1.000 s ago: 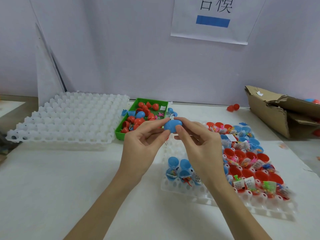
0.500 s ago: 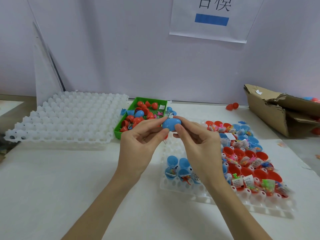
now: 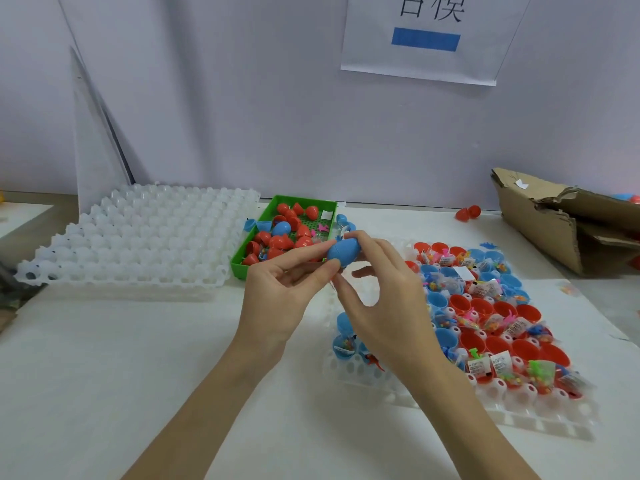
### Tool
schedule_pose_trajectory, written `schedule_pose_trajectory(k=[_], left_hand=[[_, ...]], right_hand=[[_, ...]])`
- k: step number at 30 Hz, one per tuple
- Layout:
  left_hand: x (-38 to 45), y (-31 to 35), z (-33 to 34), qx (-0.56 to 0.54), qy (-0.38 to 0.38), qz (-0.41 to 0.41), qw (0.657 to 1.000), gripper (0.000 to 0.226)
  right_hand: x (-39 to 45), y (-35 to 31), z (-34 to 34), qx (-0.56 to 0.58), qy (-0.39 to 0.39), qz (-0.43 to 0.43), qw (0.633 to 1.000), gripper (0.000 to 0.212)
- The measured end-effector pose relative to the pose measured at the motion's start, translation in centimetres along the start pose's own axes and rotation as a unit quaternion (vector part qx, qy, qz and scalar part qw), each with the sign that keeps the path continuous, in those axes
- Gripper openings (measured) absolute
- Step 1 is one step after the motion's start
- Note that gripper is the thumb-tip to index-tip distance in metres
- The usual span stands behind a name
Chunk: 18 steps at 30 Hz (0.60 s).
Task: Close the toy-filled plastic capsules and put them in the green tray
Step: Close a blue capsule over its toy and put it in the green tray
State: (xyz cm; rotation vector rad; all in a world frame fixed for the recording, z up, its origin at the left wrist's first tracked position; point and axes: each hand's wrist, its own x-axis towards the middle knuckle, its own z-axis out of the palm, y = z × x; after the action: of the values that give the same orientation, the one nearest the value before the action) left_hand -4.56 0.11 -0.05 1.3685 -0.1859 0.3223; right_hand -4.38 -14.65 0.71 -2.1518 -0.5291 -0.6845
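Green tray [image 3: 255, 242] sits mid-bench, far side: holds closed red capsules, one blue capsule [image 3: 281, 228], a small white slip, bits of pink toy. A few blue halves lie just outside its L and R walls. To its L, empty white cell tray [image 3: 138, 237], all cells vacant. To the R, filled cell tray [image 3: 519, 415]: open red and blue halves w/ bagged toys and paper labels; near-L rows mostly bare white cells. Torn cardboard box [image 3: 554, 226] at far R edge; one red capsule [image 3: 468, 213] loose by the wall.

Blue capsule in hand [image 3: 343, 251] is closed, egg-shaped, held above the bench just R of the green tray's near corner, not in it.

Grip: left hand [image 3: 280, 299] pinches capsule's L end, thumb and forefinger narrow on it. Right hand [image 3: 384, 306] holds the R end w/ fingertips behind and thumb below; thumb contact hard to tell.

Open room: bare white bench [image 3: 121, 375] near-L of both forearms; gap between green tray and filled tray is narrow.
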Motion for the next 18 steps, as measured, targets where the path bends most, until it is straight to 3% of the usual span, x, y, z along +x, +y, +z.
schedule_pose_trajectory(k=[5, 18], left_hand=[[-0.3, 0.1, 0.5, -0.024, -0.010, -0.035, 0.999, 0.029], [-1.2, -0.9, 1.4, 0.013, 0.011, -0.020, 1.000, 0.030]], right_hand=[[0.0, 0.3, 0.1, -0.061, 0.050, 0.002, 0.997, 0.043], [-0.5, 1.0, 0.2, -0.095, -0.025, 0.023, 0.995, 0.040]])
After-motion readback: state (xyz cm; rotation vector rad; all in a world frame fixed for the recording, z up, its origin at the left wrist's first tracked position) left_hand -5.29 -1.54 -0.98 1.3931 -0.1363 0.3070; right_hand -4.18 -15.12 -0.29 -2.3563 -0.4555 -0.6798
